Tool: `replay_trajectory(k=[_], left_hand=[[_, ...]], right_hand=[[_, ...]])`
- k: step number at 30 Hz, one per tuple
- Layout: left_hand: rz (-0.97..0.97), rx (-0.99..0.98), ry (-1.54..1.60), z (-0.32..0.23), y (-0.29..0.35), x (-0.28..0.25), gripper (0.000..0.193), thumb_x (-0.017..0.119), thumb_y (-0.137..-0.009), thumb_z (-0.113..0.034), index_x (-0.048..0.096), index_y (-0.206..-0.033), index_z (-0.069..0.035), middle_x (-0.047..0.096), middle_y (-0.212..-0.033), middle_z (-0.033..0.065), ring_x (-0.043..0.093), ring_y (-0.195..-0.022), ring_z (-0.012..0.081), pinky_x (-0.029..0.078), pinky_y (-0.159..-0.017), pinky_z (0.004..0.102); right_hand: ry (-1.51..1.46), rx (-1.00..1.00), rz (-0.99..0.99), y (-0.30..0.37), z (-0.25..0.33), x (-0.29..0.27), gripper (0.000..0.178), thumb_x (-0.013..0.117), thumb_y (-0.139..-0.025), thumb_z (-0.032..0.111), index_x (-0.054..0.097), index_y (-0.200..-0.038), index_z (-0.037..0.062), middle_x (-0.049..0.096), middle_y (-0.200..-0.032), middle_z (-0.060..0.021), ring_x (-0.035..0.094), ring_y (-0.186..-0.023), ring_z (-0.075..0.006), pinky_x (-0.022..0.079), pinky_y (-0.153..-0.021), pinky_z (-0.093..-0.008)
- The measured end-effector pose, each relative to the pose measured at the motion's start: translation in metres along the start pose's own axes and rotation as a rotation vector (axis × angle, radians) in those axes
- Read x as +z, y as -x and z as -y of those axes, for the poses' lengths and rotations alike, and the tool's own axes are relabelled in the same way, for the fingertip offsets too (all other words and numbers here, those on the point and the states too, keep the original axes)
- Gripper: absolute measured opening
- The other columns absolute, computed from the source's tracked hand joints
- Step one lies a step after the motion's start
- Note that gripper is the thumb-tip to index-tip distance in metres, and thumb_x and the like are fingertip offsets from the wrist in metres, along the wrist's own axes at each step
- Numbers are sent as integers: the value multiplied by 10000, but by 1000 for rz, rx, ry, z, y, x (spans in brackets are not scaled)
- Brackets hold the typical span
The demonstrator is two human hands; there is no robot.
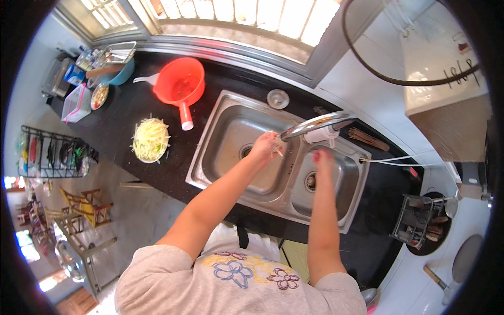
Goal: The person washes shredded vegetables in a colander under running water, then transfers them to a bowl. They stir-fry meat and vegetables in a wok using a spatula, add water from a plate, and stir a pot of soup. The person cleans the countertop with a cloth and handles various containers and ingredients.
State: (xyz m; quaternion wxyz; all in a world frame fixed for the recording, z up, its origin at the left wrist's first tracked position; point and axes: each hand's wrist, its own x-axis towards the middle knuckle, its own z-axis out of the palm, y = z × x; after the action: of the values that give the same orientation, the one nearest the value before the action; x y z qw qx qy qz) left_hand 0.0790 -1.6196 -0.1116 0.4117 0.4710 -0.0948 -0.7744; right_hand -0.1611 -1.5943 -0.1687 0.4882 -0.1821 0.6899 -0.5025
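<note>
Head view: we seem to be rinsing. Our left hand [265, 144] curls around a pale thing [279, 148], perhaps shreds, beneath the tap [319, 123] by the large basin's [226, 137] right edge; our blurred right hand [323, 159], over the small basin [341, 184], we cannot read. Next calls for a steady grip.

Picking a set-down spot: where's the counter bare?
Bare: black counter between shredded vegetables and the sink; also between the sink and the wire rack at right. Crowded: far left corner, with clear box and blue basin; beside the faucet, a brown bundle.
</note>
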Motion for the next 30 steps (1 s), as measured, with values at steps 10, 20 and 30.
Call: replay_trajectory(k=[10, 20, 30], left_hand=[[-61, 529, -887, 9, 13, -41, 144, 462, -992, -188, 570, -981, -94, 671, -942, 85, 658, -863, 289, 502, -752, 411], [-67, 973, -1518, -12, 61, -98, 205, 618, -815, -109, 636, -1019, -120, 673, -919, 53, 604, -944, 261, 412, -835, 430], [-714, 1143, -1305, -189, 131, -309, 297, 538, -795, 30, 624, -1067, -53, 565, -936, 157, 557, -904, 363, 463, -774, 437]], right_hand=[[-825, 74, -13, -48, 27, -49, 415, 593, -926, 220, 522, -1252, -27, 543, -1279, -180, 543, -1163, -315, 463, -983, -417], [169, -248, 38, 93, -39, 48, 305, 561, -970, 178, 525, -1239, 40, 573, -1137, -69, 606, -892, -135, 496, -772, -282], [190, 10, 737, 228, -96, 286, 249, 544, -961, 112, 567, -1184, 2, 653, -1014, -107, 665, -840, -180, 535, -733, -276]])
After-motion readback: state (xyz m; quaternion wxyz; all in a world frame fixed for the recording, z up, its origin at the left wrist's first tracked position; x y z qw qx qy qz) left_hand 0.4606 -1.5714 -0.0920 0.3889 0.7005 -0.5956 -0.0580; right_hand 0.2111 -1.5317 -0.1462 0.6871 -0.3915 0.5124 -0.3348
